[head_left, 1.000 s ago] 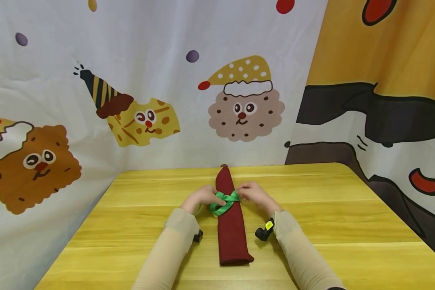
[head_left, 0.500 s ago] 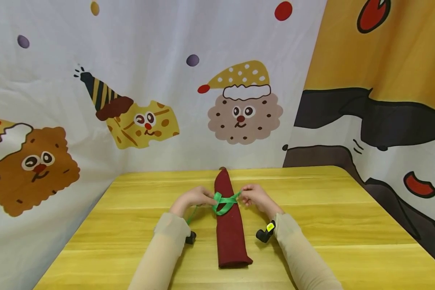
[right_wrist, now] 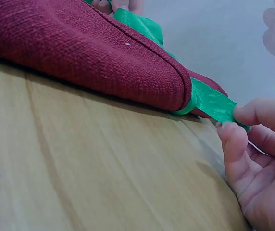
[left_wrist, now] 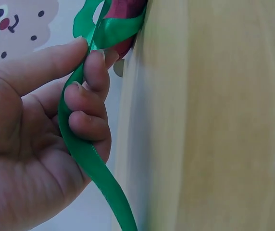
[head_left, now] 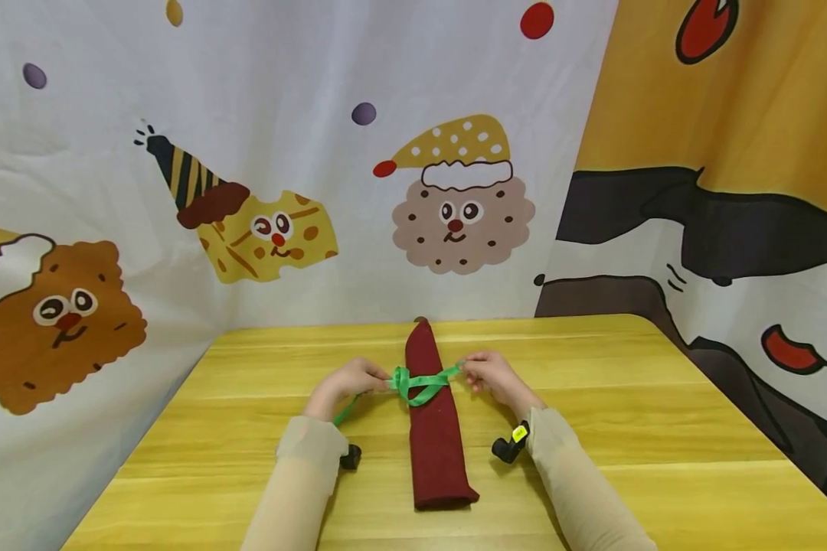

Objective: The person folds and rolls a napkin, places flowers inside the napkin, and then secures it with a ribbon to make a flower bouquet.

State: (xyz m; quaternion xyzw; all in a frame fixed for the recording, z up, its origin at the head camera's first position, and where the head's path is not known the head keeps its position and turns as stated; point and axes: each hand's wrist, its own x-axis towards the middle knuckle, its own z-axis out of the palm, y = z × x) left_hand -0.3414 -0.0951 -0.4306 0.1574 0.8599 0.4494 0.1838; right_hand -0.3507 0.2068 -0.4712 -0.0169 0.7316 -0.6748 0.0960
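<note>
A dark red rolled cloth [head_left: 439, 448] lies lengthwise on the wooden table, with a green ribbon [head_left: 423, 381] looped around its upper half. Left of the roll, my left hand [head_left: 351, 380] pinches the ribbon between thumb and index finger. In the left wrist view the ribbon's loose tail [left_wrist: 99, 171] runs down across the palm and past the curled fingers. On the other side my right hand [head_left: 492, 373] pinches the other ribbon end [right_wrist: 217, 107] between thumb and fingertips. A loop stands at the roll's left side, close to my left fingertips.
The wooden table [head_left: 627, 413] extends on both sides of the roll. Behind it hangs a curtain [head_left: 303, 76] printed with cartoon biscuits and cheese. A small black camera [head_left: 508, 444] sits at the right wrist.
My left hand has moved left, away from the roll, drawing the ribbon out with it. The right hand has shifted slightly outward, and the ribbon across the roll looks tighter, its loop smaller.
</note>
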